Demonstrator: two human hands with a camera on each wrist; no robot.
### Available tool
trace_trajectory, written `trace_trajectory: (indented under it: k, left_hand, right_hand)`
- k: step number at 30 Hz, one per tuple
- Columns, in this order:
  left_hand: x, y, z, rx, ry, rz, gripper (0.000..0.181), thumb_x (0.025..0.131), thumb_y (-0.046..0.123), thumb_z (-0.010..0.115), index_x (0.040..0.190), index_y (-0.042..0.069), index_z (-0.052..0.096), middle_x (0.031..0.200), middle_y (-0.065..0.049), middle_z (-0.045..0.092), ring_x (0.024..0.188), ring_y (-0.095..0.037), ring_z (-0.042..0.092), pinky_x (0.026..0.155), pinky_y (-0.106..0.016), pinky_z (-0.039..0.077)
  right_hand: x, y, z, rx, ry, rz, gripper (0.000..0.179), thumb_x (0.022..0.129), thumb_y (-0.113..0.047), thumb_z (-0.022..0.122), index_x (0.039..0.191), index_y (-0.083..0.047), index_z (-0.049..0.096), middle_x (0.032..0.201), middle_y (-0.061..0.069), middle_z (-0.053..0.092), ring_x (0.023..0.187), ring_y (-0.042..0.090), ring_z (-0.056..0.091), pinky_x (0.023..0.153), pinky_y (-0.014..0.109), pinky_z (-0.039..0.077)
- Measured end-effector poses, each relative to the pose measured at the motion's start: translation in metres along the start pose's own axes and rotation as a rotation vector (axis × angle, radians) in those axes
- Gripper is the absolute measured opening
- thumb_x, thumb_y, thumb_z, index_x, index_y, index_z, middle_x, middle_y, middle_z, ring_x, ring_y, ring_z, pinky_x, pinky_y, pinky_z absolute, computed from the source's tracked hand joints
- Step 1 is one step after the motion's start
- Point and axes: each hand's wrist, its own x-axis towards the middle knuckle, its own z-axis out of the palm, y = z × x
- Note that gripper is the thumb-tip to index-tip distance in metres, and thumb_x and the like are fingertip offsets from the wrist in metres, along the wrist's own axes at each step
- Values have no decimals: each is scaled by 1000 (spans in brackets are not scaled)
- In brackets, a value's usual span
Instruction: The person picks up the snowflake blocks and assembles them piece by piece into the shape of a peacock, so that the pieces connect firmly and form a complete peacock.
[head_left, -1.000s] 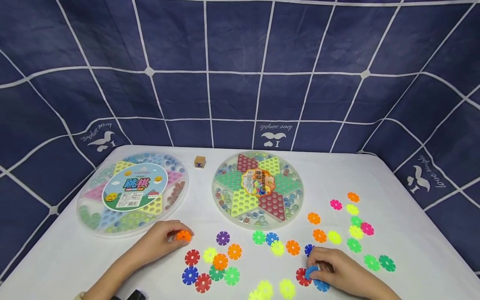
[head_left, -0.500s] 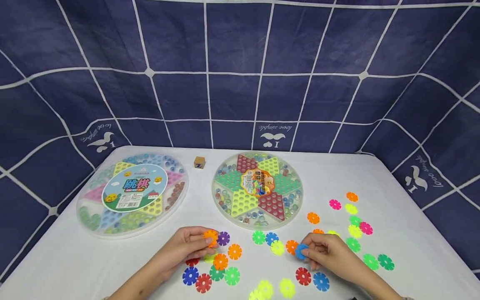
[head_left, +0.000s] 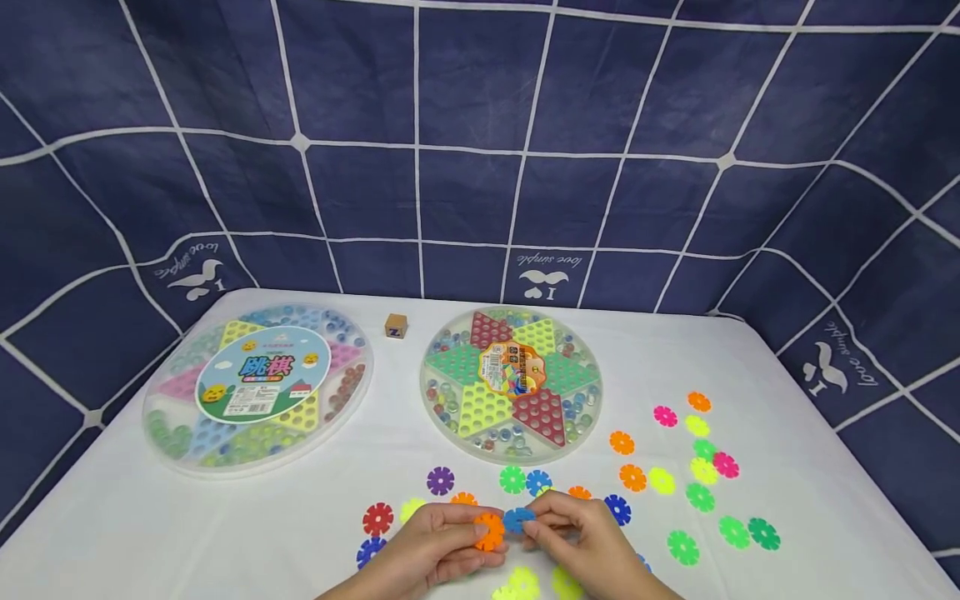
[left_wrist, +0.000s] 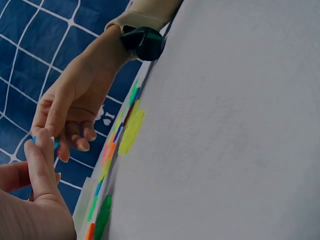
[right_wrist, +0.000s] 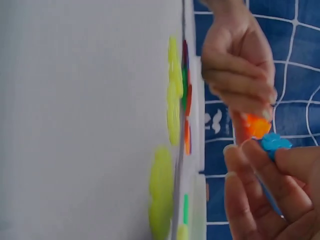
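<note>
My left hand (head_left: 438,554) pinches an orange notched plastic disc (head_left: 490,532), a flower-shaped linking piece, between thumb and fingers. Close on its right, my right hand (head_left: 581,542) pinches a blue disc (head_left: 516,521) of the same kind. The two discs are side by side above the table; whether their edges touch I cannot tell. In the right wrist view the blue disc (right_wrist: 276,143) appears near the orange disc (right_wrist: 258,126). From the left wrist, fingers mostly cover the blue disc (left_wrist: 56,142). Loose discs lie around both hands, including a purple disc (head_left: 440,481) and a red disc (head_left: 377,518).
Two round Chinese checkers sets with marbles stand behind the hands, a larger left set (head_left: 258,375) and a middle set (head_left: 517,387). Between them sits a small wooden cube (head_left: 396,326). More discs, such as a dark green disc (head_left: 763,533), spread to the right.
The right hand has lifted the blue disc from beside the red one and moved left. The left hand has carried the orange disc right, so both hands now meet. The head view shifted slightly.
</note>
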Motion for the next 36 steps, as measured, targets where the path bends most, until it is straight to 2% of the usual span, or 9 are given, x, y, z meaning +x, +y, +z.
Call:
trace_trajectory:
  k: [6, 12, 16, 20, 23, 25, 27, 32, 36]
  left_hand:
    - [-2, -3, 1, -29, 29, 3, 42, 95, 11, 54, 128, -13, 46, 107, -23, 63, 92, -20, 65, 78, -20, 50]
    - [-3, -9, 6, -40, 91, -6, 38, 94, 8, 54, 127, -11, 49, 107, -23, 63, 90, -19, 65, 76, -17, 49]
    - [-3, -14, 11, -24, 138, -28, 34, 95, 6, 53, 126, -9, 52, 107, -20, 64, 90, -20, 66, 77, -17, 49]
    - [-3, -15, 12, -34, 135, -14, 35, 95, 6, 53, 127, -10, 51, 109, -20, 63, 92, -21, 65, 78, -17, 49]
    - [-2, -14, 9, -64, 83, 20, 38, 95, 7, 53, 128, -11, 48, 110, -22, 62, 93, -21, 65, 78, -17, 49]
    - [-2, -14, 6, -82, 53, 33, 40, 94, 7, 54, 129, -12, 47, 109, -22, 62, 93, -21, 65, 79, -20, 49]
    - [-1, -13, 3, -84, 53, 43, 40, 94, 7, 54, 129, -11, 46, 108, -22, 63, 93, -22, 65, 81, -23, 49]
    - [2, -11, -3, -67, 127, 64, 35, 95, 6, 54, 126, -9, 51, 109, -19, 63, 91, -24, 65, 83, -29, 50]
    - [2, -10, -5, -50, 134, 79, 28, 94, 5, 56, 119, -6, 55, 103, -15, 65, 85, -20, 66, 80, -27, 52]
  right_hand:
    - [-1, 6, 5, -13, -43, -20, 7, 91, -6, 59, 96, -4, 64, 85, 4, 70, 76, 18, 67, 67, 31, 56]
    - [-2, 5, 9, -180, -67, -138, 9, 92, -4, 59, 96, -7, 67, 86, -2, 68, 75, 9, 64, 65, 24, 55]
    - [-3, -1, 11, -256, -77, -99, 11, 94, -14, 57, 96, -11, 68, 88, -9, 67, 74, 2, 60, 67, 22, 54]
    - [-4, 1, 15, -245, -34, -105, 11, 94, -11, 57, 95, -10, 68, 90, -7, 67, 76, 4, 61, 68, 22, 54]
    - [-4, 4, 16, -184, 1, -115, 10, 92, -8, 59, 96, -8, 68, 89, -1, 68, 75, 7, 63, 64, 25, 55]
    - [-3, 6, 11, -127, -16, -59, 13, 91, -11, 62, 101, -6, 68, 92, 1, 69, 75, 8, 63, 61, 25, 55]
    - [-2, 6, 0, -147, -9, 16, 18, 88, -18, 66, 103, -8, 68, 91, -1, 69, 70, 7, 61, 56, 24, 53]
    - [2, 12, -39, -457, 54, 193, 22, 78, -25, 77, 96, -18, 67, 81, -9, 56, 61, 5, 46, 51, 19, 43]
    - [3, 20, -53, -545, 19, 239, 27, 75, -28, 79, 96, -17, 65, 77, -6, 47, 59, 6, 41, 50, 19, 39]
